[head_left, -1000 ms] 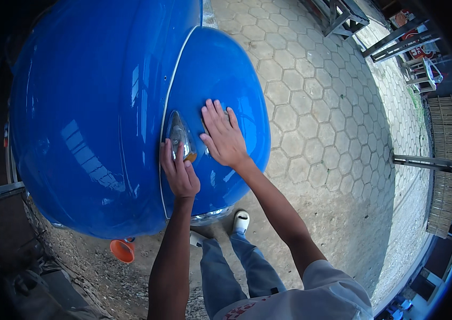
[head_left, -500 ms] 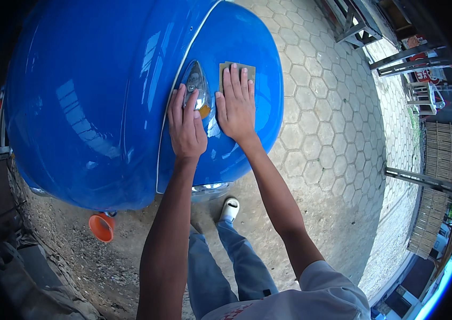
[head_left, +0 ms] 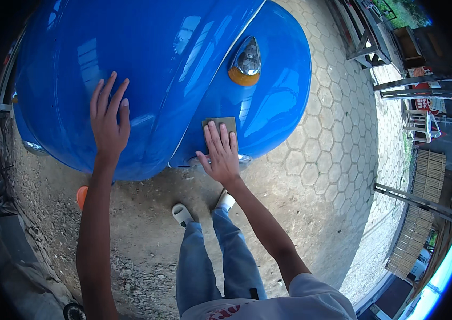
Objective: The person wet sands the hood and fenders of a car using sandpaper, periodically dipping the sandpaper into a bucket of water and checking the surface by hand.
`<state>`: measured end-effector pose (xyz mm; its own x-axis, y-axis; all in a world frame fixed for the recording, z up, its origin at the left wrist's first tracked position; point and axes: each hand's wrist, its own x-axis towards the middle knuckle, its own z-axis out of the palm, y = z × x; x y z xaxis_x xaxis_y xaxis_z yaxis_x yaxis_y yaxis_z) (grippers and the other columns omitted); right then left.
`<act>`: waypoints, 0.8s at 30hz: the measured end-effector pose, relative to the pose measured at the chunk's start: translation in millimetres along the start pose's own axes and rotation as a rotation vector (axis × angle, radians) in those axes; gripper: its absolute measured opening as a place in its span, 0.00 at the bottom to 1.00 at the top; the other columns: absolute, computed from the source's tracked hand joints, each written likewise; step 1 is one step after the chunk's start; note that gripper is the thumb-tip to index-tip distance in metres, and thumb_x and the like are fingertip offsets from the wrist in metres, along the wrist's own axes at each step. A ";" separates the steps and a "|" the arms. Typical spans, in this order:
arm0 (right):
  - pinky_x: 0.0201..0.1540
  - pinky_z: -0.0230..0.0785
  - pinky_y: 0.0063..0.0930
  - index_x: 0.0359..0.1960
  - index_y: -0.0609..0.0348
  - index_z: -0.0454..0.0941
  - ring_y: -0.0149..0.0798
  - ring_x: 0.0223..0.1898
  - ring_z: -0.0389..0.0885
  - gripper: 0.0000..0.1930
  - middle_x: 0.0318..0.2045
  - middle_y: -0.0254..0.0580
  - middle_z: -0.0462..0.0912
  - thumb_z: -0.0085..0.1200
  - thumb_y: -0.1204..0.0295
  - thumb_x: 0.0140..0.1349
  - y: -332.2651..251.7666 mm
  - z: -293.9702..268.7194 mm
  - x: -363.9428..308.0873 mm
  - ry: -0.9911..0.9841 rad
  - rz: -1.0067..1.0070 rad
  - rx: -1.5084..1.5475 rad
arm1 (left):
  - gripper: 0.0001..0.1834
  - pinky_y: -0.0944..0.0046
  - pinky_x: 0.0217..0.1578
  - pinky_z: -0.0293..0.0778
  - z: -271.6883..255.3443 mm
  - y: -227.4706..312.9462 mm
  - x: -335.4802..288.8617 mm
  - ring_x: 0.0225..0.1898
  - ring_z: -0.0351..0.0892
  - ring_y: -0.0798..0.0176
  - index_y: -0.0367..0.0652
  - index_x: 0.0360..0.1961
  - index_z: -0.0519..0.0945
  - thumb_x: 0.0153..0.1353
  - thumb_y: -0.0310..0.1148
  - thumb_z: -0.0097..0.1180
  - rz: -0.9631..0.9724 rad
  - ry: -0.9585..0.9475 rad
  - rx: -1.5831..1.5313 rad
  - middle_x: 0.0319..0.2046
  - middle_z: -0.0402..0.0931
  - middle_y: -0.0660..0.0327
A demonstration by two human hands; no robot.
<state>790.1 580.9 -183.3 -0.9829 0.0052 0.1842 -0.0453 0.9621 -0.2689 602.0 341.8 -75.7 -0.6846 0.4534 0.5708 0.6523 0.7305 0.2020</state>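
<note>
A glossy blue car front (head_left: 146, 48) with rounded fenders lies before me. My right hand (head_left: 223, 160) is flat, fingers stretched forward, on a thin olive-grey sheet (head_left: 229, 122) that looks like sandpaper. Palm and fingers cover much of it. The sheet lies low on the right fender, above the chrome-rimmed headlight (head_left: 245, 159). My left hand (head_left: 110, 120) is over the hood with its fingers spread and nothing in it; whether it touches the paint I cannot tell. Farther up the fender sits a teardrop chrome turn signal (head_left: 248, 56) with an amber base.
An orange bucket (head_left: 81, 197) stands on the ground, partly hidden by my left forearm. Hexagonal pavers (head_left: 332, 133) run along the right, with dirt and gravel (head_left: 146, 250) around my feet. A wooden frame (head_left: 364, 37) and a white stool (head_left: 419, 127) are farther right.
My right hand and the sheet have come down the fender, from beside the turn signal to near the headlight. My left hand has left the turn signal and shifted left over the hood.
</note>
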 end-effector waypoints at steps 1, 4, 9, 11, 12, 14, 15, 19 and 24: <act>0.75 0.44 0.53 0.75 0.63 0.56 0.53 0.77 0.50 0.38 0.77 0.44 0.55 0.43 0.51 0.69 3.6 -5.3 27.0 0.087 0.034 -0.072 | 0.21 0.45 0.71 0.56 4.9 -10.4 -6.3 0.73 0.59 0.44 0.50 0.65 0.77 0.74 0.38 0.45 -0.016 -0.063 0.001 0.70 0.68 0.56; 0.76 0.43 0.54 0.74 0.63 0.58 0.53 0.77 0.49 0.38 0.76 0.44 0.56 0.44 0.55 0.66 -0.5 -27.3 101.2 0.235 0.195 -0.052 | 0.26 0.41 0.74 0.46 21.3 -12.3 -30.9 0.76 0.53 0.44 0.54 0.70 0.72 0.76 0.45 0.38 0.010 -0.135 0.303 0.74 0.61 0.55; 0.77 0.40 0.53 0.75 0.62 0.57 0.49 0.78 0.48 0.40 0.77 0.43 0.54 0.43 0.60 0.59 -19.2 -7.2 71.8 0.155 0.229 -0.171 | 0.26 0.40 0.74 0.44 38.1 -6.5 -37.4 0.76 0.52 0.45 0.57 0.71 0.72 0.75 0.47 0.39 -0.005 -0.036 0.153 0.74 0.60 0.55; 0.77 0.40 0.52 0.75 0.58 0.57 0.46 0.79 0.47 0.40 0.78 0.40 0.52 0.43 0.59 0.59 -47.6 24.9 28.2 0.011 0.159 -0.129 | 0.26 0.40 0.73 0.45 31.3 -11.0 -34.2 0.76 0.54 0.45 0.56 0.70 0.73 0.74 0.47 0.40 0.006 -0.021 0.156 0.74 0.60 0.54; 0.77 0.40 0.51 0.76 0.56 0.57 0.45 0.79 0.47 0.40 0.78 0.39 0.52 0.42 0.59 0.59 -51.8 45.8 3.1 -0.050 0.129 -0.153 | 0.26 0.40 0.73 0.45 35.5 -9.2 -34.8 0.76 0.54 0.45 0.56 0.70 0.73 0.74 0.47 0.40 0.021 -0.016 0.145 0.74 0.60 0.54; 0.77 0.39 0.52 0.76 0.56 0.57 0.46 0.79 0.48 0.39 0.78 0.39 0.53 0.42 0.58 0.60 -68.7 64.0 -17.2 -0.062 0.162 -0.132 | 0.26 0.41 0.73 0.46 31.9 -16.7 -41.2 0.75 0.56 0.45 0.55 0.69 0.74 0.74 0.47 0.40 0.016 -0.011 0.164 0.74 0.61 0.54; 0.77 0.38 0.53 0.76 0.56 0.57 0.48 0.78 0.48 0.39 0.78 0.40 0.53 0.42 0.57 0.61 -69.9 67.8 -20.7 -0.088 0.184 -0.126 | 0.27 0.41 0.73 0.46 34.1 -18.8 -44.4 0.75 0.56 0.45 0.53 0.69 0.74 0.73 0.47 0.41 0.025 -0.005 0.167 0.74 0.61 0.54; 0.77 0.38 0.55 0.75 0.63 0.55 0.55 0.78 0.46 0.40 0.78 0.50 0.51 0.43 0.58 0.62 -46.6 38.3 32.3 0.220 0.445 -0.167 | 0.27 0.41 0.73 0.47 35.2 -16.8 -45.0 0.75 0.57 0.45 0.52 0.68 0.75 0.73 0.47 0.40 0.044 -0.009 0.170 0.73 0.62 0.53; 0.77 0.39 0.55 0.74 0.73 0.52 0.60 0.78 0.45 0.41 0.76 0.60 0.50 0.44 0.61 0.61 -14.9 -10.9 98.0 0.507 0.631 -0.088 | 0.27 0.42 0.72 0.47 37.0 -11.0 -36.4 0.75 0.57 0.44 0.51 0.68 0.75 0.73 0.47 0.40 0.040 0.015 0.167 0.73 0.62 0.51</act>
<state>696.4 570.1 -151.0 -0.6170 0.6563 0.4342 0.5252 0.7543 -0.3939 607.7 336.1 -128.2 -0.6536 0.4766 0.5879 0.6145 0.7876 0.0448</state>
